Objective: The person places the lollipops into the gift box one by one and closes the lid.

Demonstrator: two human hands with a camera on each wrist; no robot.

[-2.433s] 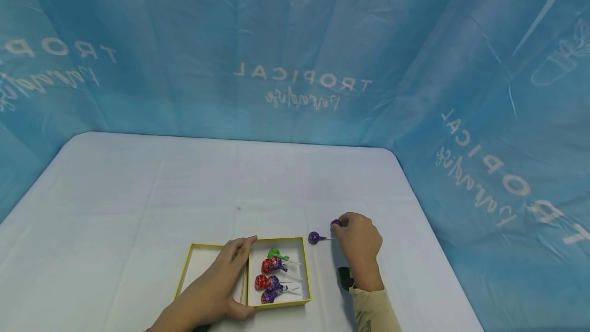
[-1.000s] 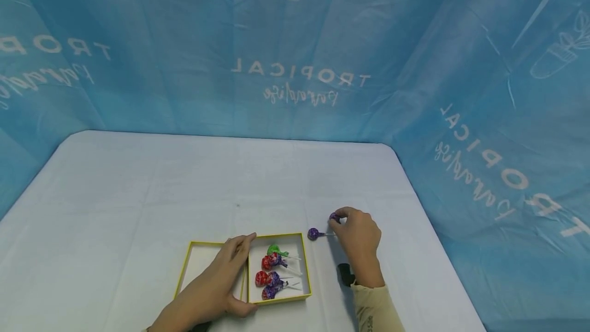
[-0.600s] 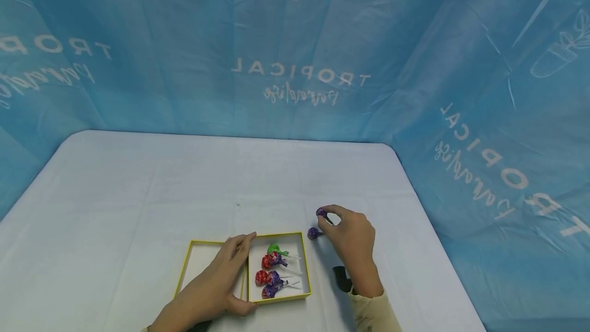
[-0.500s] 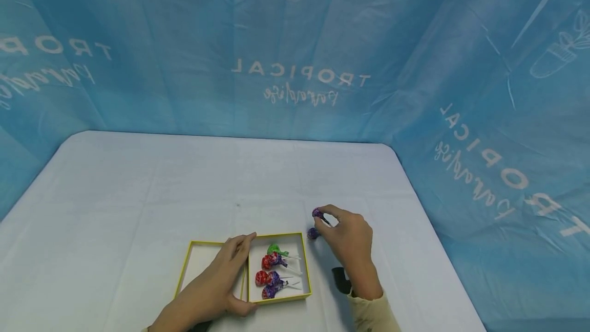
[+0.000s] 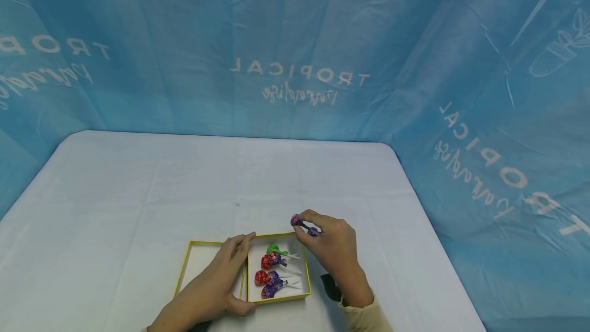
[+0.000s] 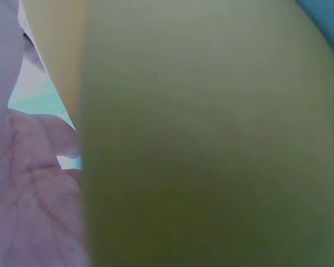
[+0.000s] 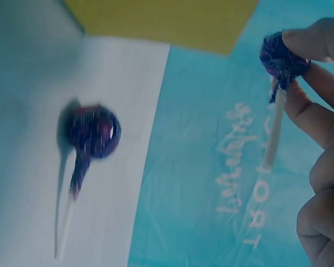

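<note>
My right hand (image 5: pixel 334 245) pinches a purple-wrapped lollipop (image 5: pixel 296 220) by its head, just above the far right corner of a yellow-edged box (image 5: pixel 308 276). In the right wrist view the held lollipop (image 7: pixel 275 58) has its white stick hanging down. Another purple lollipop (image 7: pixel 94 133) lies on the white cloth beside the box. My left hand (image 5: pixel 212 283) spans the box's left side, gripping it with fingers at the far corner and thumb at the near one. Inside lie several lollipops (image 5: pixel 273 278), red and purple, plus a green one (image 5: pixel 274 249). The box's yellow wall (image 6: pixel 211 139) fills most of the left wrist view.
A second yellow-edged shallow tray, perhaps the lid (image 5: pixel 193 265), sits left of the box, partly under my left forearm. The white-covered table (image 5: pixel 184 178) is enclosed by blue printed cloth (image 5: pixel 295 29) at the back and sides.
My right hand has lifted the purple lollipop off the cloth and carried it left, past the other purple one, to the box's far right corner. My left hand has stayed in place.
</note>
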